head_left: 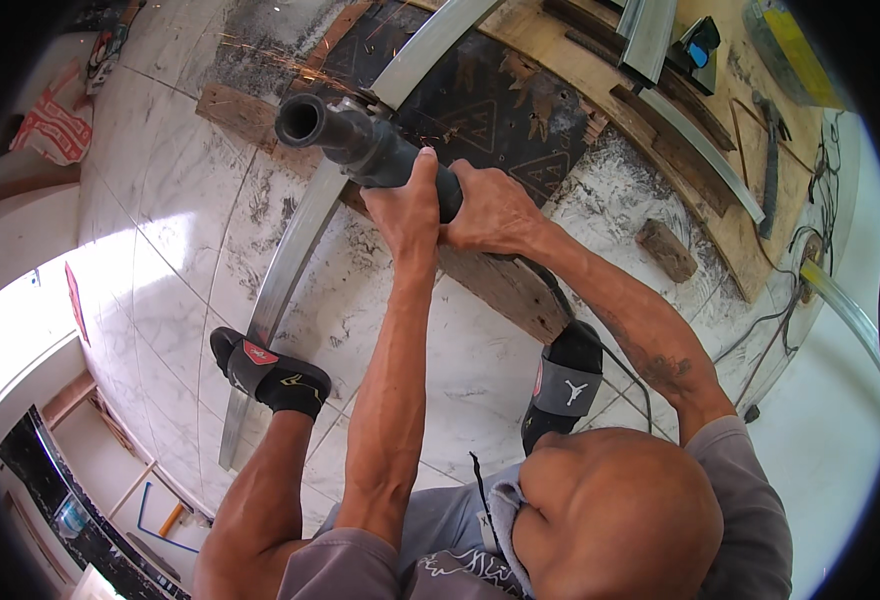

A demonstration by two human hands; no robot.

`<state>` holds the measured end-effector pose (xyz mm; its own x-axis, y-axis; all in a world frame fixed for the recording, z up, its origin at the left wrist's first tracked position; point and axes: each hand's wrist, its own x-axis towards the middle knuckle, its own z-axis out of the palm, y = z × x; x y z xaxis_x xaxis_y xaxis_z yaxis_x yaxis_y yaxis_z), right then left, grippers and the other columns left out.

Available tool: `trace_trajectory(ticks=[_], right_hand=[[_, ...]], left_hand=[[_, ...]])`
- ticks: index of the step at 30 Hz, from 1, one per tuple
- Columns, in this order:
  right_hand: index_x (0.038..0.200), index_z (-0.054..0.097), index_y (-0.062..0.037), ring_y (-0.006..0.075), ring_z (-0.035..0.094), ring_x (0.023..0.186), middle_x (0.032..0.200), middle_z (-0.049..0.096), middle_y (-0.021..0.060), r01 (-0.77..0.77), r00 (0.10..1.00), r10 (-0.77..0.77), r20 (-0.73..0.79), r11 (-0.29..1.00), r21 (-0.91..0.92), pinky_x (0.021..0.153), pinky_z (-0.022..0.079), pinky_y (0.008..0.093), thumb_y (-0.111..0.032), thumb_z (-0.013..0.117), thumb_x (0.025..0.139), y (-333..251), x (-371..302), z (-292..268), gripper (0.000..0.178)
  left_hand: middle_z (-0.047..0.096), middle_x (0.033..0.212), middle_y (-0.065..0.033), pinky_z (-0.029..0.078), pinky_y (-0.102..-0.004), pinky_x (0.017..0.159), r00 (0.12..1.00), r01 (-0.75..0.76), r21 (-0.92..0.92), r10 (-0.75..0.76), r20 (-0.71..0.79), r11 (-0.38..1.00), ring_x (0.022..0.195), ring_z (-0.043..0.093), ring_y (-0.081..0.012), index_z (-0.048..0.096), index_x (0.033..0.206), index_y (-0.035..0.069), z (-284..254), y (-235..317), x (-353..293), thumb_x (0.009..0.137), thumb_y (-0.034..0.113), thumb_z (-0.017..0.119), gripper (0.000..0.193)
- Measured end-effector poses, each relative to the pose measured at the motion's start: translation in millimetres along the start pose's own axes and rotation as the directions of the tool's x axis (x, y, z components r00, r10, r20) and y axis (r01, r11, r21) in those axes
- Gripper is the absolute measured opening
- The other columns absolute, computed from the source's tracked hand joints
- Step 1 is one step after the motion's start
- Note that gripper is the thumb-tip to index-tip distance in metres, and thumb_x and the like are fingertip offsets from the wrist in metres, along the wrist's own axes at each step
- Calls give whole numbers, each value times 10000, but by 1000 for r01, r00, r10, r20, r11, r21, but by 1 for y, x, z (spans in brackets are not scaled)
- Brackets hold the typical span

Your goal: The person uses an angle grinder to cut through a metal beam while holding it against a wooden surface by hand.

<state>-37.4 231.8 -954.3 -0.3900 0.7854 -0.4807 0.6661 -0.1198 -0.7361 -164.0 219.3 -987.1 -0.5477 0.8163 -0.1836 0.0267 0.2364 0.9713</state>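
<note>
Both my hands are closed around the dark body of an angle grinder (385, 150). My left hand (402, 208) wraps its near side with the thumb on top. Against it, on the right, my right hand (490, 208) grips the rear end. The grinder's wide hollow end faces up and left. Beyond it, sparks (290, 65) spray toward the far left. Its disc is mostly hidden. Under the tool runs a long silver metal profile (295, 245), lying across a worn wooden plank (505, 295). My left sandalled foot (270, 372) rests on the profile's near part.
A black printed sheet (460, 95) lies beyond the plank. At the far right, a wooden board (730, 235) carries metal lengths and a hammer (772, 160). A wood block (666, 250) sits on the dusty tiles. A black cord (625, 370) passes my right foot (565, 385).
</note>
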Motion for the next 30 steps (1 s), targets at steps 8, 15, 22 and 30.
trace_trajectory(ticks=[8,15,22,30], right_hand=[[1136,573,106,439,716,964,968,708,301,-24,999,25,20,1000,-12,883,561,452,-329,790,669,-3,-3,-5,674],[1163,564,106,434,715,975,976,709,297,-21,1000,21,23,1000,7,884,562,447,-321,783,670,1,-3,-2,688],[1191,559,109,435,714,980,991,710,293,-41,999,41,13,999,-17,904,561,448,-340,793,669,-5,-7,-5,727],[1157,569,97,435,713,977,989,708,301,-27,1000,27,12,999,-34,897,560,453,-349,794,675,-3,-5,-3,694]], left_hand=[[677,912,-116,529,-399,809,1000,6,-3,-6,-3,1000,821,661,-226,629,996,-28,2,6,-4,818,224,787,347],[674,888,-105,523,-394,798,1000,-5,-11,6,4,1000,800,655,-216,631,973,-25,4,10,-8,826,207,777,311],[674,867,-98,521,-392,793,1000,-8,-15,7,-10,1000,791,653,-205,637,951,-29,2,8,-8,830,199,777,293],[680,873,-105,520,-394,802,1000,1,-33,-1,16,999,804,656,-210,641,953,-34,1,9,-9,831,205,777,300]])
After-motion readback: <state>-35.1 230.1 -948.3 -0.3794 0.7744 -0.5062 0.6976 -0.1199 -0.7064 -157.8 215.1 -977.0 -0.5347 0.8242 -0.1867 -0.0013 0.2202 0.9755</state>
